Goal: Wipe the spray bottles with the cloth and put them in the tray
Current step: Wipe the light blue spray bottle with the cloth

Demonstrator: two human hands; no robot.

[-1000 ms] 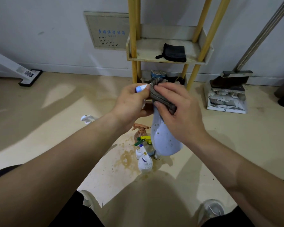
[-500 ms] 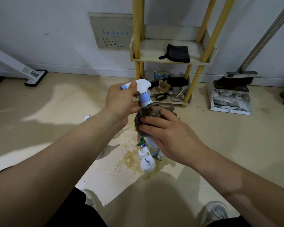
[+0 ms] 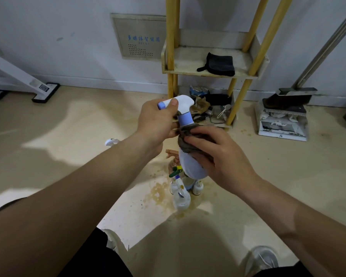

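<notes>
Two sets of fingers are curled: the left hand [image 3: 158,120] grips the white trigger head of the pale blue spray bottle [image 3: 193,166], and the right hand [image 3: 220,154] clasps the grey cloth [image 3: 188,135] around its shoulder. The bottle is held upright above other bottles [image 3: 181,198] on the stained floor [image 3: 68,136].

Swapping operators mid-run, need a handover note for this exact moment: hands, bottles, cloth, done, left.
Left hand: grips the trigger head of the lilac spray bottle, held up over the floor.
Right hand: fingers wrap the grey cloth round the bottle's shoulder.
Other spray bottles: clustered on the floor below.
Upper rack tray: holds only a black cloth.
Done: no bottle visible in a tray.
Left: finish this wipe, place the bottle in the tray, then do the floor bottles.
</notes>
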